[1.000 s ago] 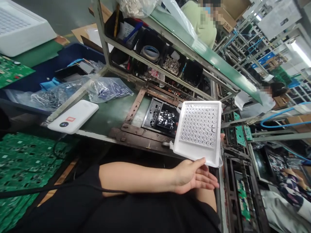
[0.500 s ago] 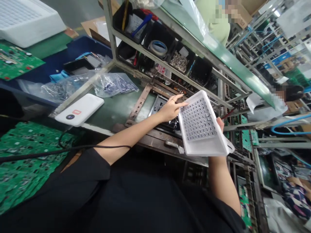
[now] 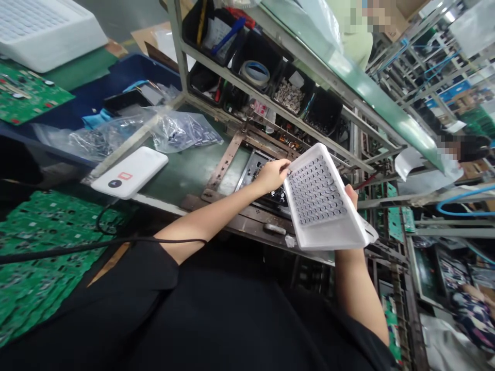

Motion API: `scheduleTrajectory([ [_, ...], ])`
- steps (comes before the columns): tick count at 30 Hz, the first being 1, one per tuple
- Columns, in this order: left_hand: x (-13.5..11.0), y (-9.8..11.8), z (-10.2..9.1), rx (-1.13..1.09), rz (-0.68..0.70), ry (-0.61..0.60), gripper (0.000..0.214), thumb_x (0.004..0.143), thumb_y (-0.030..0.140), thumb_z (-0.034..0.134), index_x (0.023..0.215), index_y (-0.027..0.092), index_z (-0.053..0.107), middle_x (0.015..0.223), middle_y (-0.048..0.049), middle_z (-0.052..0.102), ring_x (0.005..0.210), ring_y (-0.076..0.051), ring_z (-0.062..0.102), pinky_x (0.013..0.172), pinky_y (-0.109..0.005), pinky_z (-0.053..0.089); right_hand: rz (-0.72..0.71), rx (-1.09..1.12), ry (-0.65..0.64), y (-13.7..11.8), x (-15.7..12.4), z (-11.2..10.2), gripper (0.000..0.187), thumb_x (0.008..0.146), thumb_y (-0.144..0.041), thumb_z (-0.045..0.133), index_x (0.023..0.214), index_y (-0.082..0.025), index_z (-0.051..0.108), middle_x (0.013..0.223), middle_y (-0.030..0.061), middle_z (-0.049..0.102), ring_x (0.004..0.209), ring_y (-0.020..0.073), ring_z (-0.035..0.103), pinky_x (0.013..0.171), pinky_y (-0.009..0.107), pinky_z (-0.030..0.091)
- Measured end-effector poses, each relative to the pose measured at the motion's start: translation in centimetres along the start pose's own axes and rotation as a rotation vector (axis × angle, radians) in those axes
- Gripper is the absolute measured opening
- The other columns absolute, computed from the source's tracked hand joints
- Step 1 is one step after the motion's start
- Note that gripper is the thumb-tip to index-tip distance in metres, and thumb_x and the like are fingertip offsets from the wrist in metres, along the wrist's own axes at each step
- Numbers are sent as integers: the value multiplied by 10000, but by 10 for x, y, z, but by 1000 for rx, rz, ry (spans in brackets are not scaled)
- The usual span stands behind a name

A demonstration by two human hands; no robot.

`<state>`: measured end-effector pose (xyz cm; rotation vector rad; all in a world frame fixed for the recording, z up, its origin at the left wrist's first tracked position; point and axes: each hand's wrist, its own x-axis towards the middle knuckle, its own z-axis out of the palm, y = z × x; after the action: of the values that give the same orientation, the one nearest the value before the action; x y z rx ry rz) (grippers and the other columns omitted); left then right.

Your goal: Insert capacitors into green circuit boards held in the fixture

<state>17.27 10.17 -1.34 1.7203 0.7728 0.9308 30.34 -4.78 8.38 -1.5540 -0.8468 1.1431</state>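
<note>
A white tray is tilted towards me, with rows of small round parts in its upper portion. My right hand grips the tray from its right side; most of its fingers are hidden behind it. At the tray's left edge, my left hand has its fingers closed together near the upper-left corner of the rows. Whatever lies between those fingertips is too small to make out. Beneath the left hand, a dark board with small components sits in a metal frame on the bench.
A white power bank and a clear bag of parts lie left on the bench. Black bins line the rack behind. Stacked green circuit boards stand lower left. A black cable crosses my left forearm. Another person is beyond the rack.
My left hand's fingers, stretched out over the tray's corner before, are now drawn together at its left edge. The tray stays in my right hand, nearly unmoved.
</note>
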Motion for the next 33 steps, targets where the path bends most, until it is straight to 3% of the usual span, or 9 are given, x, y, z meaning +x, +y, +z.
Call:
scheduleTrajectory([
  [3,0,1,-2,24,-14,17,307,819,73,476,1014,144,701,996,-69,729,896,-184,661,855,-300,508,-14,-21,0,-1,0,0,634,844,-735,295,1084,-288,673,901,64,721,986,274,666,864,463,544],
  [7,2,1,-1,2,-18,-14,231,841,197,563,1017,125,694,965,-85,731,842,-186,658,795,-288,516,4,10,9,-2,-1,0,631,841,-736,305,1120,-297,663,906,64,727,1007,278,663,860,468,547],
  [13,2,1,-5,64,38,-47,362,793,55,456,1045,134,703,1028,-74,725,934,-205,656,861,-307,499,131,173,-20,-8,-3,1,593,788,-733,429,1080,-282,679,896,54,732,1015,297,663,845,463,565],
  [20,4,-3,-5,68,46,-59,248,820,142,548,1024,139,689,995,-73,721,886,-205,649,822,-305,508,169,322,1,-15,-6,6,494,751,-672,566,1071,-309,664,889,24,736,984,288,676,824,440,580],
  [27,9,-2,-8,117,30,-88,263,789,117,542,1001,137,695,968,-69,719,876,-208,643,826,-313,510,210,377,-103,-13,-3,8,567,749,-677,545,1142,-279,642,930,34,731,985,295,674,803,444,579],
  [33,10,-2,-12,39,-17,-123,300,781,79,495,986,149,704,989,-53,729,877,-188,656,825,-300,517,218,312,-56,-16,-7,5,501,766,-670,540,1110,-324,650,948,20,730,961,282,679,795,426,581],
])
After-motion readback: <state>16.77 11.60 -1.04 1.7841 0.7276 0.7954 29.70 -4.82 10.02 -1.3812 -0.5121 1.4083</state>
